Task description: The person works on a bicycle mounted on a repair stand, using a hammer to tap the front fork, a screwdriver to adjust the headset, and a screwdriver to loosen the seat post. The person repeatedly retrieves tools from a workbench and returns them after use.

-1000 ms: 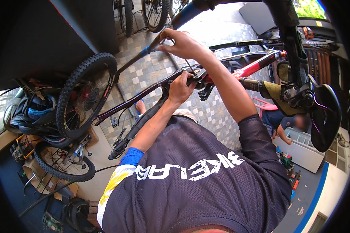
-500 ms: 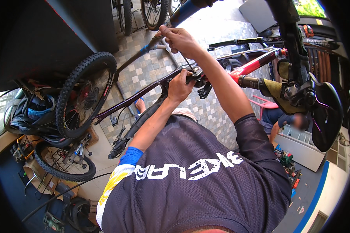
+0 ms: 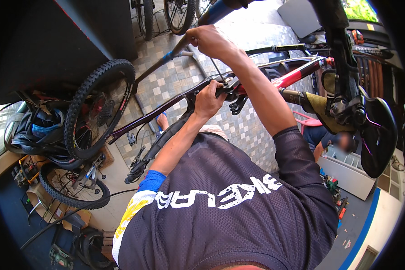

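Observation:
A bicycle frame, dark purple with a red section, hangs across in front of me on a work stand. My right hand is raised above its middle, fingers closed on the top of a hex key. The key's thin shaft slants down to the black linkage of the frame, where its tip is hidden. Around that same joint my left hand is closed, thumb and fingers against the frame beside the key's lower end. What the left fingertips press on is partly hidden.
A saddle and clamped seatpost stand at the right. Two loose wheels, one with a knobby tyre, lie at the left. Near the right, a person bends by a pale drawer unit. More bicycle wheels stand at the back.
My right hand has rolled over and shifted slightly, its back now turned more toward me, with the forearm swung a little right. My left hand stays at the linkage.

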{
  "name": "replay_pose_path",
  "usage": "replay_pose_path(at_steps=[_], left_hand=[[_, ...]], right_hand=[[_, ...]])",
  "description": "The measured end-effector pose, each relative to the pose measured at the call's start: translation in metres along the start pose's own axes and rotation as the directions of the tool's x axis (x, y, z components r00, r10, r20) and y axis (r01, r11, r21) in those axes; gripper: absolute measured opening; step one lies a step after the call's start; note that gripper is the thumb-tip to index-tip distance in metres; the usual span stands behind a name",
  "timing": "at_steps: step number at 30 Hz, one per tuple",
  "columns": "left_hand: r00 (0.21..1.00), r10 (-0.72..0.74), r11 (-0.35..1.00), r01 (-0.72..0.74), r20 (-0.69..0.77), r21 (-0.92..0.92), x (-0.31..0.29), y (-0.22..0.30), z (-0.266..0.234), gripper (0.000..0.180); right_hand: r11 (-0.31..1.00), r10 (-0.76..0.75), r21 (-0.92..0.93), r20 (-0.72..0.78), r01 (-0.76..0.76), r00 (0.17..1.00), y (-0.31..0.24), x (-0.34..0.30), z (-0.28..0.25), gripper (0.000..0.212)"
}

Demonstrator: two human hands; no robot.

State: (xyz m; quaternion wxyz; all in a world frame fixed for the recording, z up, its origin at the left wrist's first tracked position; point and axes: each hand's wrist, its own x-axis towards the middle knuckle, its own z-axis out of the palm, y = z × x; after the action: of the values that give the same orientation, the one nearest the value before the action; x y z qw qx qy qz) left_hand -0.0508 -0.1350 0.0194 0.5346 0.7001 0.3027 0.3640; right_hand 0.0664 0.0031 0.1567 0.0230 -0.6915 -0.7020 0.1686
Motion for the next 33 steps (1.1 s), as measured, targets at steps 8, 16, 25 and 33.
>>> replay_pose_path(at_steps=[8, 16, 25, 33], left_hand=[[0.999, -0.026, 1.000, 0.026, 0.022, 0.005, 0.001, -0.001, -0.002, 0.029], [1.000, -0.001, 1.000, 0.001, 0.010, 0.012, 0.001, -0.003, -0.002, 0.029], [0.998, -0.040, 0.999, 0.040, 0.044, 0.004, 0.001, 0.003, -0.003, 0.030], [0.999, -0.023, 1.000, 0.023, 0.038, -0.002, 0.000, 0.001, -0.002, 0.029]], right_hand=[[0.280, 0.240, 0.900, 0.271, -0.334, 0.932, -0.003, -0.014, 0.012, 0.048], [0.779, 0.284, 0.551, 0.119, -0.301, 0.952, -0.016, -0.003, 0.017, 0.043], [0.861, 0.068, 0.503, 0.025, -0.071, 0.997, 0.011, -0.007, 0.018, 0.038], [0.414, 0.322, 0.826, 0.261, -0.383, 0.910, 0.003, -0.014, 0.013, 0.054]])
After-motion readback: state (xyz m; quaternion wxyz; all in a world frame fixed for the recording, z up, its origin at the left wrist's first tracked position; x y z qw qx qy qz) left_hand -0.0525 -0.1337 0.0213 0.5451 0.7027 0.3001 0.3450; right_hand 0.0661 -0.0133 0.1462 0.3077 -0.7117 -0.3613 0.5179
